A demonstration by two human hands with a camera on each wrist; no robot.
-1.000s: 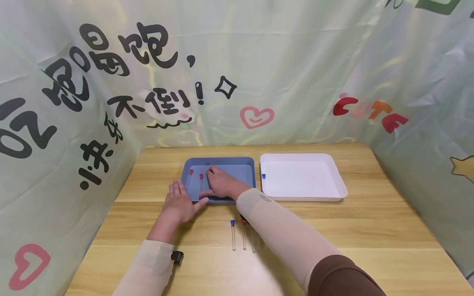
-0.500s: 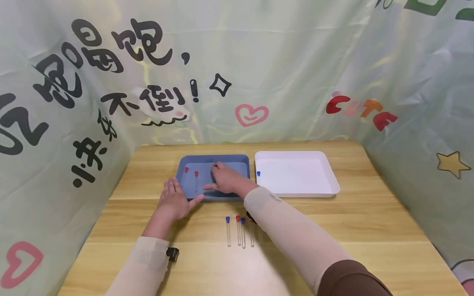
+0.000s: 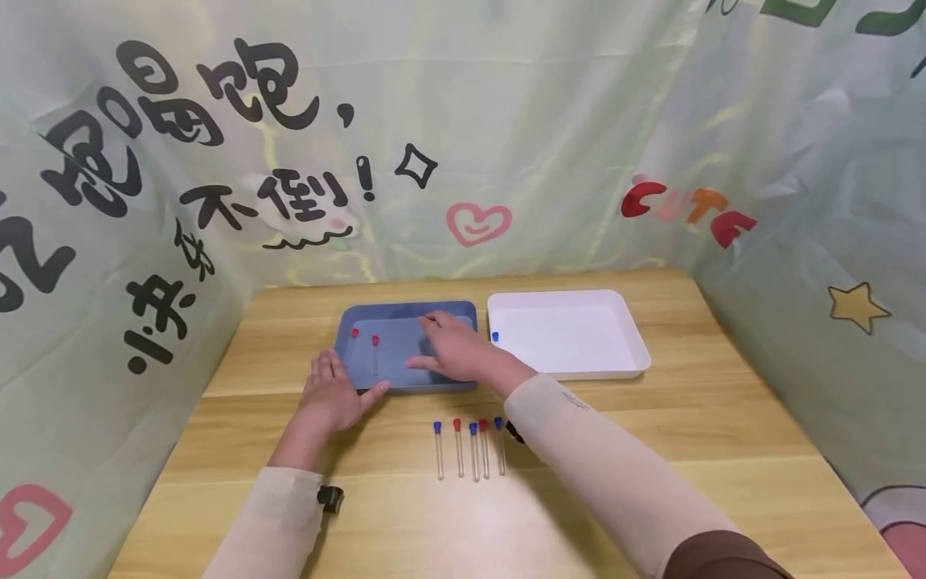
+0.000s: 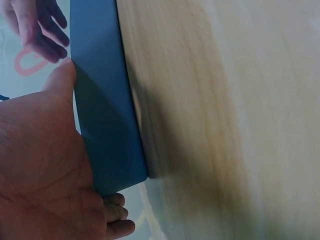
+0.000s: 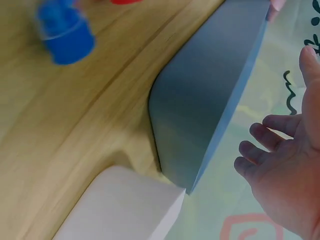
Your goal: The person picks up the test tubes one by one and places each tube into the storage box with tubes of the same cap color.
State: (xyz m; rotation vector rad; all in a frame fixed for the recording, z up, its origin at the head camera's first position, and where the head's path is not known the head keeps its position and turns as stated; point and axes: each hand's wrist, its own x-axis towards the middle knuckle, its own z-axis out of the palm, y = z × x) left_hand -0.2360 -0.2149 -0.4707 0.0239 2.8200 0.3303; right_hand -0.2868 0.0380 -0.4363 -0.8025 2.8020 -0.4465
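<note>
My left hand (image 3: 334, 396) rests at the near left corner of a blue-grey tray (image 3: 412, 388), thumb along its front edge and fingers straight at its left side. The left wrist view shows the palm (image 4: 45, 160) against the tray wall. Over the right part of that tray hovers my right hand (image 3: 456, 350); in the right wrist view its fingers (image 5: 272, 137) are spread and hold nothing. Two red-capped test tubes, one at the far left (image 3: 354, 334) and another beside it (image 3: 375, 354), lie inside the tray.
A white tray (image 3: 571, 342) stands right of the blue-grey one, with a blue cap (image 3: 495, 337) showing at its left edge. Several test tubes with blue and red caps (image 3: 473, 450) lie in a row on the wooden table (image 3: 391, 515). Printed cloth walls enclose the table.
My right hand has moved right over the blue-grey tray, away from the two red-capped tubes, and its forearm uncovers more of the row of tubes. The left hand keeps its place at the tray.
</note>
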